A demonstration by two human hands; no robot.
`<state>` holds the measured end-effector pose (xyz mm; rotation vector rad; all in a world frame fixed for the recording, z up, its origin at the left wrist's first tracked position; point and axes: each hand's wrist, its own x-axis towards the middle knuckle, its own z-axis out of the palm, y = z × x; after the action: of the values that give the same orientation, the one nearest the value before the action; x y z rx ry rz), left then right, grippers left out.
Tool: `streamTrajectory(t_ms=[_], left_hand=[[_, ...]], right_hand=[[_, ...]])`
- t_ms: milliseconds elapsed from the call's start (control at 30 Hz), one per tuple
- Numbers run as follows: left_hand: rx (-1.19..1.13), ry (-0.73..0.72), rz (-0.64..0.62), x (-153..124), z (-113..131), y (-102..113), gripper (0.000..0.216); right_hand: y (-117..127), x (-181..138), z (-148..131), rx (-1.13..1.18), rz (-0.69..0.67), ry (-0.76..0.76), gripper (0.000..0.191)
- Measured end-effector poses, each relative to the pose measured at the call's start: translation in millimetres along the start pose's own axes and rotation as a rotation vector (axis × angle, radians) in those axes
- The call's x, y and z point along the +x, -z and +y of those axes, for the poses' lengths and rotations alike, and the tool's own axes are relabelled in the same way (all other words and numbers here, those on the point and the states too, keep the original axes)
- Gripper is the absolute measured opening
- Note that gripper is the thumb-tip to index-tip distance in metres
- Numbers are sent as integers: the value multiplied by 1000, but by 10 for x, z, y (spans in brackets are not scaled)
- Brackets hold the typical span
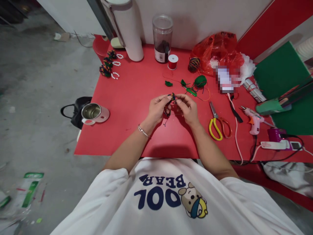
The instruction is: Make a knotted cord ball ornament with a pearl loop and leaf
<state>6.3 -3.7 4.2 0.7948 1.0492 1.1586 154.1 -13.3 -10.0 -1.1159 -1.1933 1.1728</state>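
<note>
Hiding most of the cord piece (172,96), the fingertips of both hands close over its top, so only a small dark knot with flecks of orange and green shows between them, and its exact weave is too small to make out. Below the knot a dark loop and a thin loose end hang down in front of the left palm; the end's tip is hard to follow against the red worktop (127,98). The cord piece's long axis runs roughly up and down, knot uppermost and the loose tail pointing down toward the person. The left hand (158,109) pinches the knot from its own side with thumb and forefinger drawn close, the other fingers curled in. The right hand (187,108) meets it from the other side, thumb and forefinger narrowed on the same knot, so the piece sits between the two sets of fingertips, held just above the worktop near its middle. A thin bracelet (143,130) circles the left wrist. Scissors (216,124) with yellow and orange handles lie just right of the right hand, and a glue gun (253,119) lies further right. A ball of green yarn (200,80) and green scraps lie beyond the hands, with a red spool (172,61) and a clear jar (162,37) behind. A metal mug (93,113) stands at the worktop's left edge.
</note>
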Motion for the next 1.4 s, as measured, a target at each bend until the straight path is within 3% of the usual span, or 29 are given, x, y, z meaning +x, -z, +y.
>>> streamTrajectory(t_ms=[167, 467, 567, 767, 867, 1167, 1400], left_hand=[[-7, 29, -20, -23, 28, -11, 21], [-5, 23, -51, -45, 37, -39, 16], [17, 26, -66, -38, 15, -43, 21], [-35, 79, -32, -19, 7, -38, 18], [-45, 120, -36, -20, 49, -32, 18], [-78, 120, -40, -36, 96, -43, 22], [-21, 33, -14, -30, 48, -26, 28]], right_hand=[[64, 45, -44, 77, -32, -88, 53], [61, 36, -45, 1, -50, -136, 61], [35, 25, -22, -67, -34, -48, 55], [20, 23, 27, -212, 163, 164, 41], [52, 21, 45, -381, 200, 314, 34], [164, 42, 149, -880, 91, 689, 32], [146, 12, 136, -978, 5, 718, 29]])
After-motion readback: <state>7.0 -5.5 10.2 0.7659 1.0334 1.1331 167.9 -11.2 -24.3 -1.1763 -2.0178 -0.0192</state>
